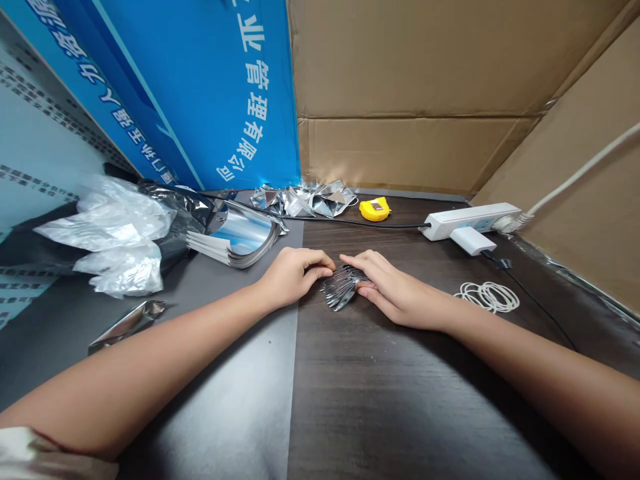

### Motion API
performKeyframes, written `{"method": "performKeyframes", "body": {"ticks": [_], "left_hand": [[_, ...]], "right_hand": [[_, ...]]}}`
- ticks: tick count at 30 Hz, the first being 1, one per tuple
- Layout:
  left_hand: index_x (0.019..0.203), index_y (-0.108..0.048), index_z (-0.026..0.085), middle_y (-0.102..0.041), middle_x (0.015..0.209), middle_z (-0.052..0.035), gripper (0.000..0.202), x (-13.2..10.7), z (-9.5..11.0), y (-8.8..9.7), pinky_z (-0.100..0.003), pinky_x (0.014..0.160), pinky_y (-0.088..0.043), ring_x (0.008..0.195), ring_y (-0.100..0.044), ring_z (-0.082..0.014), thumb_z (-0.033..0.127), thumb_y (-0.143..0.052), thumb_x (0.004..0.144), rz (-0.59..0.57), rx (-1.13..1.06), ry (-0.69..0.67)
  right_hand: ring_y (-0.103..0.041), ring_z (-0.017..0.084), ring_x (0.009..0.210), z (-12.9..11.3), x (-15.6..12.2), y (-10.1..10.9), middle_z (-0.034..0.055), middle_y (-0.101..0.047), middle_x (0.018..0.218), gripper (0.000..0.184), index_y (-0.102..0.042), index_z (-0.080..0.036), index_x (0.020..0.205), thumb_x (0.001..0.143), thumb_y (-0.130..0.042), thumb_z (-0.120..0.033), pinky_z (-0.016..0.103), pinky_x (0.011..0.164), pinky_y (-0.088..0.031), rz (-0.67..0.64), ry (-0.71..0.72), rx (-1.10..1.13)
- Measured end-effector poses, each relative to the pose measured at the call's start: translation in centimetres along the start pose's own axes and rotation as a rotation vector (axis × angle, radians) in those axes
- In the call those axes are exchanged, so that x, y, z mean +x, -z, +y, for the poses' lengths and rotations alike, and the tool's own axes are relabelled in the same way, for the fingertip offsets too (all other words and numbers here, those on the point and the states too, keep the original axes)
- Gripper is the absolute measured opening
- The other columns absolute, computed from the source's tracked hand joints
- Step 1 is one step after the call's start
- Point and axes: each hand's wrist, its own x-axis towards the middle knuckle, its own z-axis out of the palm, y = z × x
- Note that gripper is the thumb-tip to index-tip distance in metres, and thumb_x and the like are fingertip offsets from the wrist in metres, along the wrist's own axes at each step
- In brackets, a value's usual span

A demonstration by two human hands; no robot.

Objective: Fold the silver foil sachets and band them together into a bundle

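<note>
A small stack of silver foil pouches (341,288) lies on the dark wooden table (400,400) between my two hands. My left hand (295,272) has its fingers curled and pinches the stack's left end. Over the stack's right side rests my right hand (387,287), its fingers pressed together on the pouches. Both forearms reach in from the bottom corners.
A bent stack of larger foil bags (237,237) and crumpled clear plastic bags (120,233) lie at the left. Loose foil pouches (305,199), a yellow tape measure (375,209), a white power strip (470,221) and rubber bands (489,296) sit behind. Cardboard walls enclose the back and right.
</note>
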Motion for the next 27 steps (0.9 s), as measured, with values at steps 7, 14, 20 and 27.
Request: {"method": "performKeyframes", "body": {"ticks": [7, 14, 20, 27], "left_hand": [[0.091, -0.075, 0.019, -0.078, 0.086, -0.0001, 0.009, -0.2, 0.0, -0.3, -0.021, 0.075, -0.053, 0.077, -0.073, -0.0131, 0.013, -0.068, 0.091, 0.028, 0.062, -0.067], [0.092, -0.073, 0.019, -0.077, 0.084, -0.0007, 0.008, -0.1, -0.1, -0.1, -0.021, 0.072, -0.052, 0.074, -0.071, -0.0122, 0.016, -0.065, 0.093, 0.028, 0.057, -0.117], [0.102, -0.069, 0.016, -0.073, 0.102, -0.0084, 0.018, 0.7, -0.2, -0.5, -0.033, 0.088, -0.053, 0.095, -0.067, -0.0201, 0.024, -0.053, 0.099, 0.026, 0.194, 0.052], [0.124, -0.063, 0.012, -0.062, 0.126, -0.0157, 0.032, 3.0, -1.2, -1.6, -0.047, 0.105, -0.046, 0.114, -0.054, -0.0278, 0.024, -0.044, 0.101, -0.006, 0.420, 0.083]], "right_hand": [[-0.054, 0.030, 0.120, -0.4, 0.0, 0.2, 0.0167, -0.053, 0.129, 0.055, -0.024, -0.024, 0.158, 0.105, -0.036, -0.017, 0.056, 0.099, -0.054, -0.009, 0.047, -0.057], [-0.055, 0.030, 0.113, -0.3, 0.3, 0.1, 0.0181, -0.054, 0.122, 0.048, -0.032, -0.015, 0.151, 0.103, -0.038, -0.015, 0.056, 0.093, -0.056, -0.024, 0.016, -0.044], [-0.057, 0.028, 0.106, -0.4, 0.1, 0.5, 0.0149, -0.056, 0.114, 0.039, -0.045, -0.018, 0.139, 0.101, -0.040, -0.010, 0.053, 0.093, -0.055, -0.003, 0.005, 0.003], [-0.056, 0.029, 0.105, 0.8, -0.7, 1.1, 0.0147, -0.056, 0.113, 0.039, -0.046, -0.018, 0.138, 0.100, -0.040, -0.010, 0.054, 0.092, -0.055, 0.016, 0.028, 0.015]]}}
